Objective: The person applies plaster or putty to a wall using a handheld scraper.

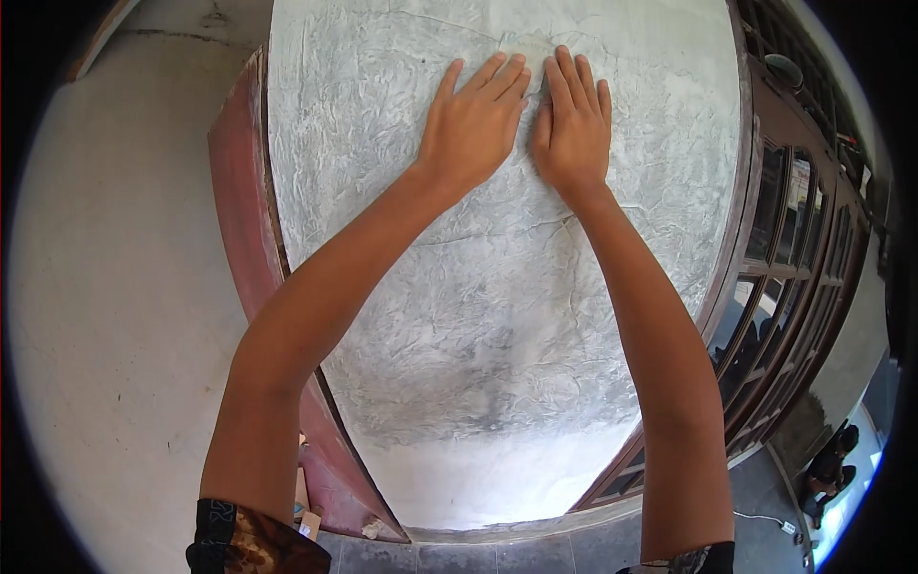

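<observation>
We see both hands laid flat, fingers stretched, on a rough grey-white plastered wall (497,316). The left hand (473,124) and the right hand (574,129) lie side by side at the far end, just beside each other. A red-brown wooden frame (239,191) borders the plaster on the left, and a dark glazed wooden door (794,258) stands on the right. Near us lie grey floor tiles (497,555), and a person (830,464) crouches at the near right.

Bright, even daylight; sharp centre, strong fisheye bending, black vignetted corners.
</observation>
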`<control>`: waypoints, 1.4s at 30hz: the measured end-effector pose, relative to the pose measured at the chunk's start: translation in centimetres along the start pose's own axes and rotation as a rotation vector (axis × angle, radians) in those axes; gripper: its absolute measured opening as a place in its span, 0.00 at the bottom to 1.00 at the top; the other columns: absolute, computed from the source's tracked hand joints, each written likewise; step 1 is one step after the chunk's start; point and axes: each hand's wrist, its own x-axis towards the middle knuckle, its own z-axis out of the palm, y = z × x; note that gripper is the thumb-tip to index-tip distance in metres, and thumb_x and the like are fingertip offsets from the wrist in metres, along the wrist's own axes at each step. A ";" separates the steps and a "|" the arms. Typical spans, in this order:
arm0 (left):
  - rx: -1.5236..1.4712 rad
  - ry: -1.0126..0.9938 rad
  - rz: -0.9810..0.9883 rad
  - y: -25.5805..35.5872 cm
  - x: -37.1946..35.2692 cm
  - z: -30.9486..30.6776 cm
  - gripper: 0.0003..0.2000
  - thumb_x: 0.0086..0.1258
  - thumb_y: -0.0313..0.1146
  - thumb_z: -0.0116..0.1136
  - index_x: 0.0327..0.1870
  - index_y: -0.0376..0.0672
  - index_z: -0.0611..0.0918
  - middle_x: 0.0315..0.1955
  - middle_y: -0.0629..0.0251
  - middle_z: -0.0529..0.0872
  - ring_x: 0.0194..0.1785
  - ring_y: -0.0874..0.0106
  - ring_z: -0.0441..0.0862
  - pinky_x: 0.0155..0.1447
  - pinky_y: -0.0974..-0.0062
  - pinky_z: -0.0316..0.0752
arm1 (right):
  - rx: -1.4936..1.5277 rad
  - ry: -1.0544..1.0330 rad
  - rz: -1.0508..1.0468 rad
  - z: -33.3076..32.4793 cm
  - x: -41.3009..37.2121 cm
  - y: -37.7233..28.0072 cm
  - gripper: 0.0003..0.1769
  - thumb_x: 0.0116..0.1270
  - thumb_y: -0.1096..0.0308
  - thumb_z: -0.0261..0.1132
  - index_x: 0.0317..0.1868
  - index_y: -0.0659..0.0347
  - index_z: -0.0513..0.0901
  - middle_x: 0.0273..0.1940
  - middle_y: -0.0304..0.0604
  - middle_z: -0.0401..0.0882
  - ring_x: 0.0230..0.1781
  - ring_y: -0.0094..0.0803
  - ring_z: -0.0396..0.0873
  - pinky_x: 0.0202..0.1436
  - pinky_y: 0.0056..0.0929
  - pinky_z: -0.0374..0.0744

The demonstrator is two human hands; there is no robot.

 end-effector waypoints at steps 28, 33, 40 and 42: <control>-0.019 0.006 0.080 -1.8 2.7 1.7 0.19 0.80 0.38 0.58 0.70 0.53 0.82 0.71 0.64 0.81 0.76 0.72 0.75 0.81 0.45 0.61 | 0.149 -0.037 0.009 -0.4 0.8 0.3 0.39 0.70 0.63 0.59 0.80 0.61 0.63 0.82 0.52 0.61 0.85 0.49 0.55 0.86 0.58 0.49; -0.183 -0.224 0.126 -4.0 8.0 -0.5 0.22 0.82 0.39 0.50 0.70 0.35 0.78 0.75 0.53 0.75 0.77 0.58 0.72 0.82 0.45 0.57 | 0.271 -0.105 -0.034 -1.5 6.8 1.4 0.37 0.71 0.63 0.65 0.79 0.58 0.68 0.80 0.54 0.64 0.83 0.53 0.59 0.85 0.59 0.54; -0.127 -0.151 0.260 -11.0 4.3 -1.8 0.31 0.79 0.42 0.56 0.78 0.36 0.69 0.80 0.51 0.67 0.85 0.55 0.59 0.85 0.50 0.53 | 0.023 -0.110 -0.130 0.1 9.0 1.0 0.18 0.71 0.70 0.68 0.59 0.65 0.84 0.64 0.60 0.77 0.64 0.56 0.77 0.64 0.52 0.79; -0.156 -0.160 0.199 -10.8 4.0 -1.7 0.31 0.79 0.42 0.55 0.78 0.37 0.69 0.80 0.52 0.67 0.84 0.57 0.60 0.87 0.53 0.50 | -0.005 -0.090 -0.063 0.8 9.3 0.2 0.18 0.76 0.69 0.63 0.62 0.66 0.82 0.65 0.64 0.76 0.65 0.61 0.76 0.67 0.53 0.77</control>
